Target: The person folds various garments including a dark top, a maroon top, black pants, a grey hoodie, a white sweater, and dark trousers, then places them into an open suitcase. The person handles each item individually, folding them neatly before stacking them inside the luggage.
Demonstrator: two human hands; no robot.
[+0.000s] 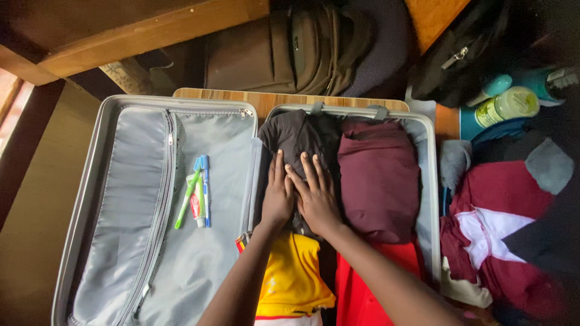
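Note:
An open grey suitcase lies flat before me. Its right half holds folded clothes: a dark grey-brown garment, a maroon one, a yellow one and a red one. My left hand and my right hand both press flat, fingers spread, on the dark garment, side by side and slightly overlapping. Neither hand grips anything. On the mesh lid half lie toothbrushes and a small toothpaste tube.
A brown backpack stands behind the suitcase. To the right lie a maroon-and-white garment, grey socks, a black bag and plastic bottles. A wooden shelf overhangs at top left.

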